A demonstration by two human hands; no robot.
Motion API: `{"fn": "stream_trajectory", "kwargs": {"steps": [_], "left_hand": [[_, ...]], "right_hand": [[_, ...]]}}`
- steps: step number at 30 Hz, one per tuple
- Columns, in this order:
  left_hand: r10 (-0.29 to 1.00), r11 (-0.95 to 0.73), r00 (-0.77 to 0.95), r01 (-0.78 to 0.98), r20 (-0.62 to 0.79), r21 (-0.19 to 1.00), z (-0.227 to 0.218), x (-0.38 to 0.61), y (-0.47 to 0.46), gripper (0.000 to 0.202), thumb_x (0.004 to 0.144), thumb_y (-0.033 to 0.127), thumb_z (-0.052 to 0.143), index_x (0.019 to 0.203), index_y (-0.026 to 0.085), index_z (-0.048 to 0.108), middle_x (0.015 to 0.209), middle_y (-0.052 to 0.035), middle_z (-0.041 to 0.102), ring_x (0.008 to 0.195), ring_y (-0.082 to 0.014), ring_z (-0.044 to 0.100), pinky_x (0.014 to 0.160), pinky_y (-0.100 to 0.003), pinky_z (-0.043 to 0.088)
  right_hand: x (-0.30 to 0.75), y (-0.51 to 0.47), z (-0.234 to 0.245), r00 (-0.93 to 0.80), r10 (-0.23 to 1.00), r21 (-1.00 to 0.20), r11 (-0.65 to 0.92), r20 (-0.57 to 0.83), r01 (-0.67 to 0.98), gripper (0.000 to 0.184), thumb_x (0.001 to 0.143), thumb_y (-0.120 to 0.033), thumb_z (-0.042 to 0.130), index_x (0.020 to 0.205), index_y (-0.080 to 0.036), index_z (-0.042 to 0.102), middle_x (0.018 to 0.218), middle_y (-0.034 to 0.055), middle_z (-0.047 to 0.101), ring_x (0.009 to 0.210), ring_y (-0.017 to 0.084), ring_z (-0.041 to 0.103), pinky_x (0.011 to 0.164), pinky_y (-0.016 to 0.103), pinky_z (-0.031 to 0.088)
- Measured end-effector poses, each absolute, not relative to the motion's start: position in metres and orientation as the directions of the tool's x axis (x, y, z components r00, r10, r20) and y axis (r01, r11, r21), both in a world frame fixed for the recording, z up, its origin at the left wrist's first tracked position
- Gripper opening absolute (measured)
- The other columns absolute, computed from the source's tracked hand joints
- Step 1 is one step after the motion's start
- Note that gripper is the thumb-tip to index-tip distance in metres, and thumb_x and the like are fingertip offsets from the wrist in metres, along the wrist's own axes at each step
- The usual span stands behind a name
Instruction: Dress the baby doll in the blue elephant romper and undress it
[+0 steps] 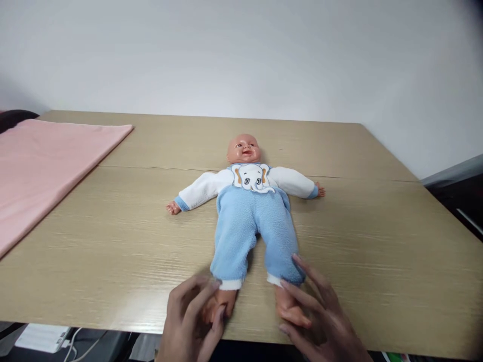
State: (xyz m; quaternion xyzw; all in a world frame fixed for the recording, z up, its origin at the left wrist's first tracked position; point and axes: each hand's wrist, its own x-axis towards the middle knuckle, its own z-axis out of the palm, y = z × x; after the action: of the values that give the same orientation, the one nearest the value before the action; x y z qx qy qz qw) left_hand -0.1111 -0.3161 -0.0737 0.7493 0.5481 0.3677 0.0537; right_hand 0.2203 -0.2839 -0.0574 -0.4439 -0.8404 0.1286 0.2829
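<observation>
A baby doll (247, 216) lies on its back on the wooden table, head away from me, arms spread and legs apart. Its fleece suit has white sleeves, blue legs with white cuffs, and an elephant face on the chest. At the doll's foot on the left, my left hand (190, 317) is curved loosely, thumb and fingers apart, fingertips by the cuff. Beside the other foot, my right hand (324, 311) has its fingers spread, the fingertips at the cuff and lower trouser leg. Both bare feet are partly hidden by my hands.
A folded pink cloth (56, 166) covers the table's left side. The wooden table (362, 216) has a seam across it and meets a pale wall (241, 55). Below the front edge at left are a white box (42, 337) and cables. Something dark stands at the right.
</observation>
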Motion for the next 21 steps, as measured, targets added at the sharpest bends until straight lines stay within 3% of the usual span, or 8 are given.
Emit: {"fn": "stream_trajectory", "kwargs": {"steps": [3,6,8,13,15,18,21], "left_hand": [[0.875,-0.367,0.101,0.776,0.472,0.513,-0.076,-0.111,-0.315,0.054,0.101,0.013,0.069,0.153,0.018,0.056,0.146,-0.0191,0.057,0.138,-0.0312,0.065,0.107,-0.045,0.068],[0.862,-0.408,0.127,0.747,0.491,0.524,-0.069,-0.113,-0.31,0.052,0.1,0.012,0.068,0.15,0.02,0.057,0.144,-0.0165,0.057,0.135,-0.0297,0.065,0.107,-0.043,0.066],[0.848,-0.439,0.136,0.722,0.512,0.536,-0.059,-0.115,-0.303,0.047,0.1,0.013,0.067,0.146,0.021,0.059,0.143,-0.0151,0.058,0.134,-0.0293,0.065,0.107,-0.042,0.064],[0.809,-0.512,0.194,0.697,0.554,0.503,-0.021,-0.103,-0.253,0.043,0.103,0.012,0.065,0.145,0.021,0.058,0.145,-0.0142,0.061,0.136,-0.0289,0.06,0.115,-0.045,0.052],[0.797,-0.529,0.224,0.706,0.56,0.47,-0.006,-0.09,-0.223,0.038,0.106,0.016,0.066,0.143,0.022,0.057,0.146,-0.0139,0.063,0.137,-0.0296,0.059,0.117,-0.048,0.048],[0.8,-0.538,0.253,0.702,0.544,0.466,0.01,-0.069,-0.176,0.029,0.109,0.027,0.065,0.137,0.022,0.059,0.146,-0.0143,0.064,0.138,-0.0317,0.058,0.12,-0.051,0.046],[0.817,-0.535,0.303,0.716,0.49,0.449,0.017,-0.048,-0.132,0.038,0.108,0.037,0.068,0.141,0.02,0.058,0.149,-0.0159,0.064,0.14,-0.0355,0.056,0.121,-0.054,0.047]], "right_hand": [[0.238,-0.27,-0.049,-0.343,0.864,-0.525,0.498,0.368,0.691,0.059,0.106,-0.036,0.067,0.162,-0.027,0.053,0.179,0.0127,0.043,0.163,0.035,0.048,0.122,0.048,0.057],[0.262,-0.234,-0.044,-0.144,0.913,-0.531,0.344,0.382,0.774,0.058,0.108,-0.045,0.065,0.163,-0.033,0.051,0.168,0.0117,0.057,0.156,0.038,0.055,0.126,0.06,0.051],[0.278,-0.199,-0.047,-0.075,0.926,-0.512,0.27,0.369,0.816,0.066,0.105,-0.055,0.068,0.164,-0.033,0.049,0.166,0.0136,0.058,0.153,0.042,0.057,0.128,0.067,0.046],[0.304,-0.101,-0.065,-0.172,0.898,-0.403,0.345,0.406,0.848,0.096,0.099,-0.069,0.071,0.174,-0.021,0.035,0.172,0.0237,0.049,0.159,0.048,0.047,0.131,0.07,0.039],[0.307,-0.066,-0.07,-0.255,0.876,-0.385,0.42,0.41,0.822,0.099,0.096,-0.073,0.071,0.17,-0.015,0.04,0.169,0.0277,0.051,0.157,0.049,0.049,0.129,0.07,0.041],[0.306,-0.031,-0.067,-0.342,0.854,-0.416,0.496,0.392,0.762,0.073,0.097,-0.068,0.071,0.149,-0.017,0.064,0.145,0.0227,0.072,0.133,0.044,0.069,0.115,0.062,0.054],[0.302,-0.019,-0.048,-0.342,0.816,-0.373,0.532,0.467,0.76,0.051,0.096,-0.06,0.075,0.126,-0.02,0.076,0.117,0.016,0.081,0.105,0.036,0.076,0.094,0.051,0.06]]}}
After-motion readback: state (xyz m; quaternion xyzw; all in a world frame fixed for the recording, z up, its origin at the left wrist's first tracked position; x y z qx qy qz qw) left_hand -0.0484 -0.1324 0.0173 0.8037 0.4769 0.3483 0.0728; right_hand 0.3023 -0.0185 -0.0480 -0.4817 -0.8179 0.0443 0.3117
